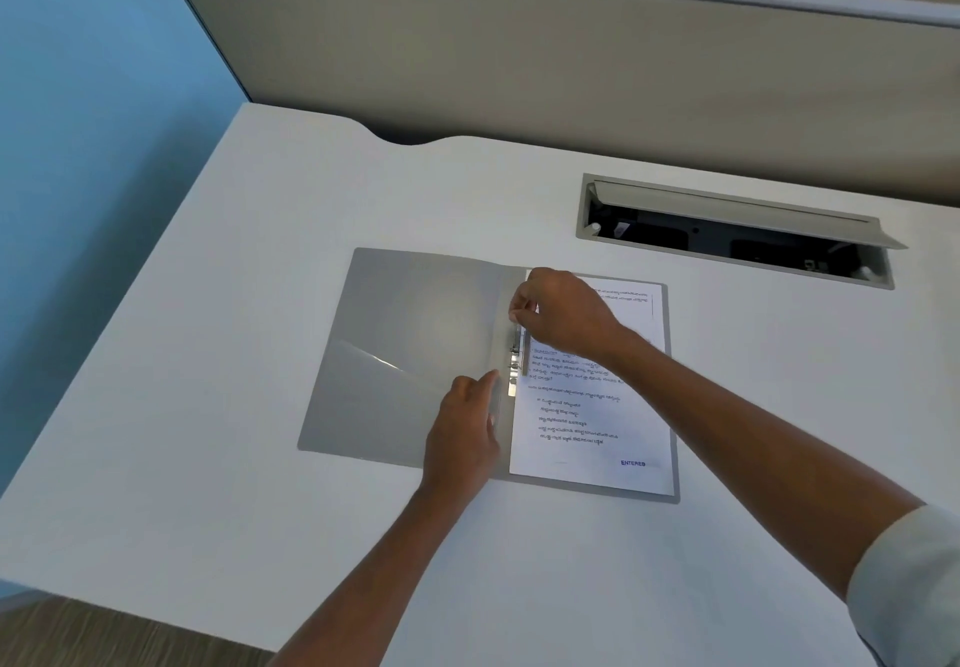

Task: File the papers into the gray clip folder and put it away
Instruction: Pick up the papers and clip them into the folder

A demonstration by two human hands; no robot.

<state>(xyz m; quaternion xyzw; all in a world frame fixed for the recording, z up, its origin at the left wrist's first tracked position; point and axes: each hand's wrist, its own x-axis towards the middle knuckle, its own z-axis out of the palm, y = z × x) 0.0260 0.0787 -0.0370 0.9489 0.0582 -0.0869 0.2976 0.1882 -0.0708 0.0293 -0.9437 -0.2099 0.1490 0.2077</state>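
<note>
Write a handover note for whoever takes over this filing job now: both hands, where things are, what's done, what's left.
Left hand rests on the gray clip folder beside the spine, steadying it.
Right hand pinches the top end of the metal clip.
The folder lies open on the desk; the papers sit on its right half.
Done: papers placed. Left, seemingly: finish fastening the clip, close the folder, put it away.
</note>
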